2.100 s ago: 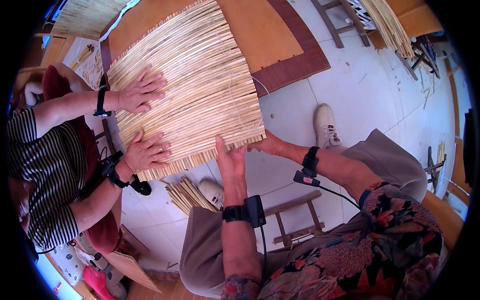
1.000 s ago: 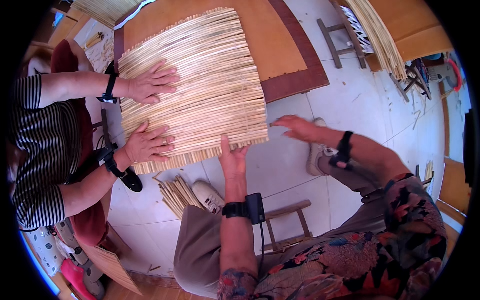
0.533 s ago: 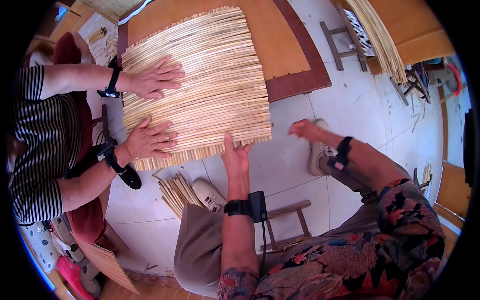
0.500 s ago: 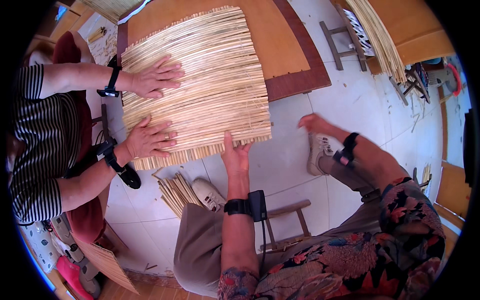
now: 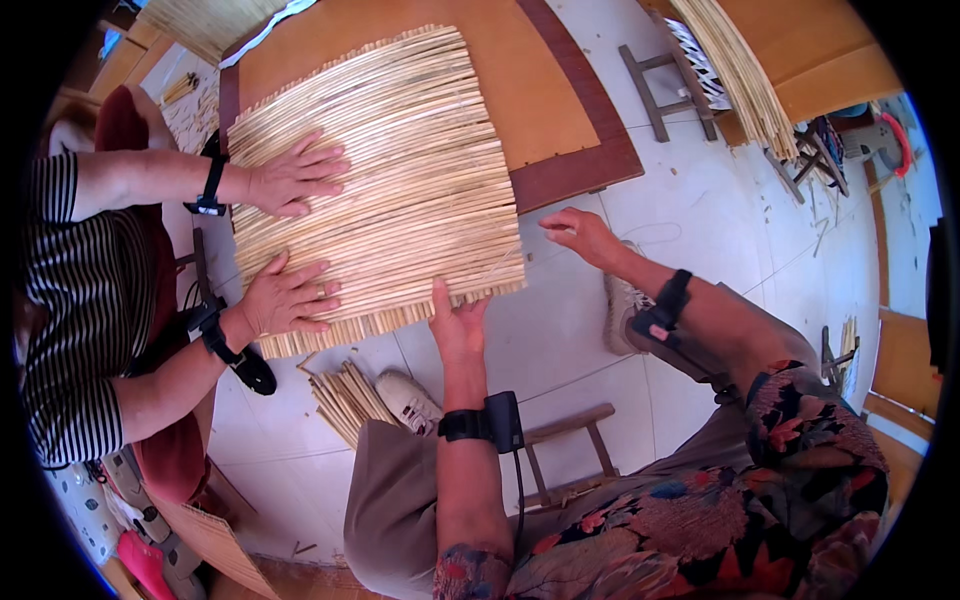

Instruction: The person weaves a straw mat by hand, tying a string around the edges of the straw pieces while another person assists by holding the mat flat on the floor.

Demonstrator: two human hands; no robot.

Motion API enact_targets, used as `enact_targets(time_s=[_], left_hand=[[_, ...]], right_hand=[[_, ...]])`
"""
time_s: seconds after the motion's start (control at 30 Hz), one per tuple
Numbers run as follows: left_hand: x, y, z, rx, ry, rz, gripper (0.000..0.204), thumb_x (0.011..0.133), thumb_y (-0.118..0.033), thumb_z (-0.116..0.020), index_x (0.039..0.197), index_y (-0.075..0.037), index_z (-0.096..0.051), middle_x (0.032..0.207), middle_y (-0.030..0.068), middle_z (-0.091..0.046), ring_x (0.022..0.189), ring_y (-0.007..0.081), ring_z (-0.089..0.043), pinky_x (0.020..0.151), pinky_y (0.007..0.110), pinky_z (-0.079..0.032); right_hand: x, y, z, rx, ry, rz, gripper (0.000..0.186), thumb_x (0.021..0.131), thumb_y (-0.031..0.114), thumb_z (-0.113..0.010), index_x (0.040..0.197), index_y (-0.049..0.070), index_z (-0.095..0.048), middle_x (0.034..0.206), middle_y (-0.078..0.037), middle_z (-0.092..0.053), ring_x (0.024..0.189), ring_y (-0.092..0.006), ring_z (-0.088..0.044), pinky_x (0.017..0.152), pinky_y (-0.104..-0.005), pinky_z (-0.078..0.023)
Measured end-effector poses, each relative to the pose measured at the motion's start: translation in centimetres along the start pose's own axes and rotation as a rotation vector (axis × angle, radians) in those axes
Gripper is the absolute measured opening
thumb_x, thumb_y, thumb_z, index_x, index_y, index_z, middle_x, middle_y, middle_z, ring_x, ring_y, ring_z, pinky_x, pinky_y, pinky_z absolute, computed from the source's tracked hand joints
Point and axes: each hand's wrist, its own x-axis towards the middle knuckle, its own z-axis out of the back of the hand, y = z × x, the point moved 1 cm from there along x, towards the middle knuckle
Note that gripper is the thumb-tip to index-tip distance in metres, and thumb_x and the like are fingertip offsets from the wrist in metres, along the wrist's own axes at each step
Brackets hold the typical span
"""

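Note:
A mat of straw-coloured reed stalks (image 5: 400, 170) laid side by side rests partly on the table, its near edge jutting out. My left hand (image 5: 460, 322) grips that near edge close to the right corner, thumb on top and the other fingers partly hidden beneath. Just off the mat's right edge, my right hand (image 5: 582, 236) is pinched closed on a fine pale thread (image 5: 655, 232), which loops out beside it and is hard to follow. A co-worker's two hands (image 5: 300, 178) lie flat on the left part of the mat.
The brown table (image 5: 545, 110) has a dark red border. Loose stalks (image 5: 345, 402) lie on the floor by my shoe, and a wooden stool (image 5: 570, 455) stands between my legs. At the upper right, a long stalk bundle (image 5: 735, 75) lies near a wooden rack (image 5: 660, 90).
My right hand has moved left, close to the mat's right edge. My left hand keeps its grip on the near edge. The whole view has shifted slightly.

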Motion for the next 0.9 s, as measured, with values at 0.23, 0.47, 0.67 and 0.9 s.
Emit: enact_targets(time_s=[0.23,0.47,0.67,0.9], left_hand=[[0.2,0.2,-0.2,0.010,0.045,0.005,0.060,0.083,-0.030,-0.061,0.131,-0.009,-0.031,0.129,0.0139,-0.040,0.115,0.0347,-0.044,0.087,0.054,-0.044],[0.0,-0.2,-0.1,0.018,0.027,-0.010,0.060,0.083,-0.028,-0.061,0.130,-0.007,-0.031,0.127,0.0153,-0.041,0.113,0.0344,-0.046,0.086,0.054,-0.046],[0.3,-0.2,0.2,0.029,0.028,-0.030,0.058,0.083,-0.026,-0.061,0.130,-0.007,-0.032,0.125,0.0154,-0.043,0.111,0.0351,-0.048,0.083,0.054,-0.048],[0.5,-0.1,0.3,0.016,0.041,-0.025,0.056,0.083,-0.026,-0.060,0.130,-0.009,-0.033,0.123,0.0161,-0.045,0.109,0.0353,-0.050,0.082,0.055,-0.048]], right_hand=[[0.7,1.7,-2.7,0.713,0.184,-0.356,0.027,0.083,0.024,-0.060,0.101,0.004,-0.062,0.090,-0.002,-0.061,0.075,-0.0103,-0.058,0.067,-0.0244,-0.048],[0.5,2.1,-3.3,0.613,0.104,-0.262,0.021,0.083,0.019,-0.059,0.092,0.000,-0.062,0.076,-0.003,-0.061,0.063,-0.0099,-0.057,0.059,-0.0224,-0.047],[-0.3,3.4,-3.2,0.608,0.031,-0.277,0.018,0.081,0.014,-0.059,0.088,-0.001,-0.062,0.068,-0.003,-0.059,0.055,-0.0088,-0.054,0.052,-0.0220,-0.046],[0.0,4.2,-2.8,0.510,0.008,-0.250,0.014,0.080,0.013,-0.059,0.082,-0.001,-0.061,0.063,-0.003,-0.057,0.053,-0.0070,-0.053,0.048,-0.0218,-0.044]])
